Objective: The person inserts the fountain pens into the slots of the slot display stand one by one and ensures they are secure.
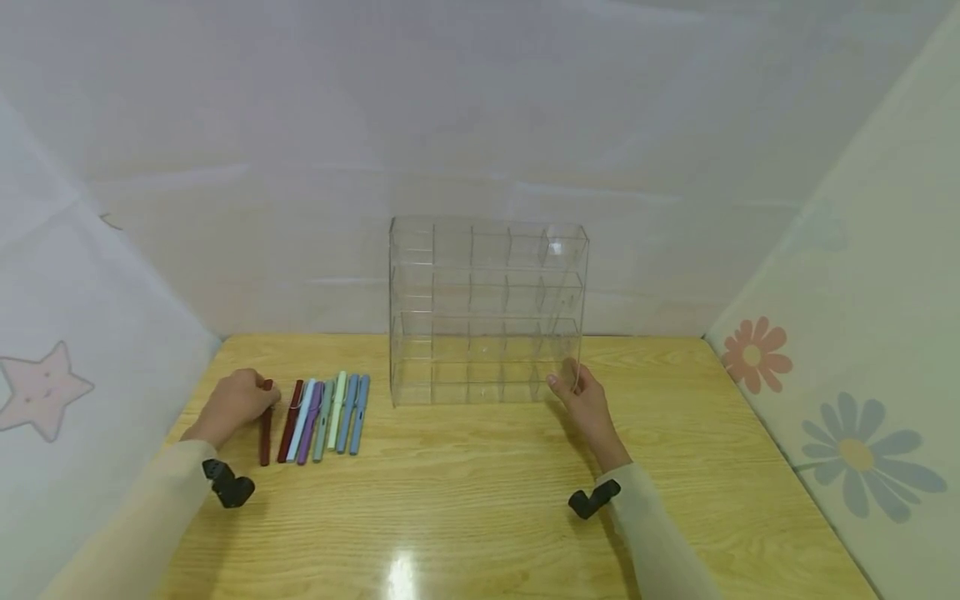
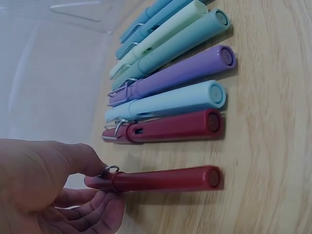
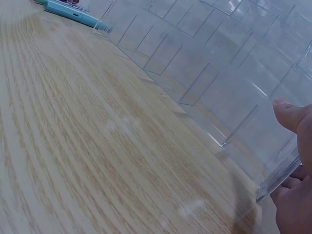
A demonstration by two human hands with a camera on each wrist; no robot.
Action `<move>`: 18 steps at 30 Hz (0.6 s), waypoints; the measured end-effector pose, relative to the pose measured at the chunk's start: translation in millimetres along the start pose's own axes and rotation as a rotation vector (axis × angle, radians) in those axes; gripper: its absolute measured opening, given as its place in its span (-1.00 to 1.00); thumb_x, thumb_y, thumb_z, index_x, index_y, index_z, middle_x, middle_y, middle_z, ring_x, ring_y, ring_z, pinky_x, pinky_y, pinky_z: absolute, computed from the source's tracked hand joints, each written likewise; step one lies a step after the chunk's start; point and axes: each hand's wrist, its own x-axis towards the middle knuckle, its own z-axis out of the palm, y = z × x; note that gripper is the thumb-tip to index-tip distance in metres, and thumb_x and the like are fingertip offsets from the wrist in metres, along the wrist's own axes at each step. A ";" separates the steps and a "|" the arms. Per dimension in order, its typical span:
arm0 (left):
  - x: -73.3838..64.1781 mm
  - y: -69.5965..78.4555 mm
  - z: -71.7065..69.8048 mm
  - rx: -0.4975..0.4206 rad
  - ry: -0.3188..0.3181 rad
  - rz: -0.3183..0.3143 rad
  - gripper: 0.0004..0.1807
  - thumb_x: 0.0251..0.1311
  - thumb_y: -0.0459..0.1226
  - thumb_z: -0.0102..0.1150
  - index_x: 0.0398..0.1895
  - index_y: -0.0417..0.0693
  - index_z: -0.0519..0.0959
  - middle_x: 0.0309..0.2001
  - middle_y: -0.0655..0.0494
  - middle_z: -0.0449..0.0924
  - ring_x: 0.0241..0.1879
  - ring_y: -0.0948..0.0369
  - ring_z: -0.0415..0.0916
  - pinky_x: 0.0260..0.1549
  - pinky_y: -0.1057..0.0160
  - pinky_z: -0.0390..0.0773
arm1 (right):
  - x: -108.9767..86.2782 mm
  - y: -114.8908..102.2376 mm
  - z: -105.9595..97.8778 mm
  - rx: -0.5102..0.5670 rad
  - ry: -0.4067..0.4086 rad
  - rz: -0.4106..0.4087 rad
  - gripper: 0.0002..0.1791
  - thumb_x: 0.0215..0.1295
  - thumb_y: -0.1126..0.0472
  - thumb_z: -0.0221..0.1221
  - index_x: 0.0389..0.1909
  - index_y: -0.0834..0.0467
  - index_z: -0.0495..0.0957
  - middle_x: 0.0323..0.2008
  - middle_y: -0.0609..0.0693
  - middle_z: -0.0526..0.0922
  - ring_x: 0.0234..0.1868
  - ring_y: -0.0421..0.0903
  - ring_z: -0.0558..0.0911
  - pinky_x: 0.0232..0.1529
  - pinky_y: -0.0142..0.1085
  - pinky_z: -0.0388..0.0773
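Note:
My left hand [image 1: 238, 402] pinches the clip end of a dark red pen [image 2: 165, 180] between thumb and fingers, at the left end of a row of pens. The row beside it holds another dark red pen [image 2: 175, 127], a light blue one [image 2: 175, 100], a purple one [image 2: 185, 70] and several green and blue ones. A clear plastic organizer [image 1: 487, 317] with many small compartments stands upright at the back middle of the table. Its lower right edge is gripped by my right hand [image 1: 588, 408], thumb on the front and fingers behind the side wall in the right wrist view.
The wood-grain table [image 1: 450, 517] reaches to pale fabric walls at the back and both sides. The left wall carries a pink star [image 1: 47, 387], the right one printed flowers [image 1: 855, 454]. The row of pens lies just left of the organizer.

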 end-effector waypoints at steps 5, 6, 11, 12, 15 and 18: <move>-11.8 -8.9 -12.6 0.013 0.012 -0.008 -0.44 0.48 -0.13 0.08 0.11 -0.61 0.53 -0.17 -0.34 0.67 -0.33 0.03 0.51 -0.38 0.18 0.46 | -1.8 -2.5 0.4 0.013 -0.005 0.004 -0.11 0.55 -0.09 0.26 0.66 0.27 0.13 0.69 0.29 0.12 0.71 0.33 0.10 0.66 0.21 0.15; -13.8 -10.2 -15.7 0.019 0.021 -0.004 -0.40 0.48 -0.13 0.08 0.19 -0.64 0.49 -0.13 -0.36 0.68 -0.31 0.02 0.54 -0.38 0.18 0.49 | -1.6 -2.4 0.5 0.015 -0.010 0.004 -0.10 0.56 -0.08 0.25 0.66 0.28 0.11 0.69 0.30 0.11 0.71 0.34 0.09 0.65 0.22 0.15; -23.2 -8.0 -30.4 0.009 0.054 0.026 -0.34 0.48 -0.12 0.09 0.26 -0.66 0.38 -0.13 -0.42 0.72 -0.34 0.05 0.67 -0.40 0.15 0.58 | -1.2 -1.6 -0.4 0.031 -0.016 0.004 -0.08 0.55 -0.07 0.27 0.67 0.30 0.09 0.69 0.31 0.09 0.71 0.34 0.07 0.65 0.21 0.14; -24.9 -6.5 -32.7 0.006 0.061 0.031 -0.34 0.49 -0.12 0.09 0.26 -0.66 0.37 -0.11 -0.46 0.71 -0.34 0.03 0.69 -0.40 0.14 0.60 | -1.4 -1.5 -0.6 0.031 -0.011 0.004 -0.08 0.54 -0.07 0.28 0.67 0.29 0.10 0.69 0.30 0.10 0.71 0.32 0.08 0.66 0.20 0.15; -30.9 -1.4 -38.3 0.006 0.075 0.033 -0.34 0.49 -0.11 0.08 0.26 -0.64 0.35 0.05 -0.61 0.62 -0.22 -0.16 0.72 -0.35 0.05 0.67 | -0.6 -0.3 -1.1 0.028 -0.005 -0.003 -0.09 0.54 -0.07 0.28 0.66 0.29 0.11 0.68 0.30 0.12 0.71 0.31 0.10 0.66 0.18 0.17; -36.0 2.6 -41.6 0.010 0.086 0.034 -0.32 0.51 -0.09 0.05 0.30 -0.62 0.32 0.17 -0.67 0.54 -0.07 -0.34 0.68 -0.30 -0.05 0.70 | 1.0 1.6 -1.5 0.030 -0.002 -0.007 -0.08 0.53 -0.08 0.28 0.66 0.28 0.11 0.68 0.28 0.13 0.72 0.29 0.10 0.65 0.17 0.18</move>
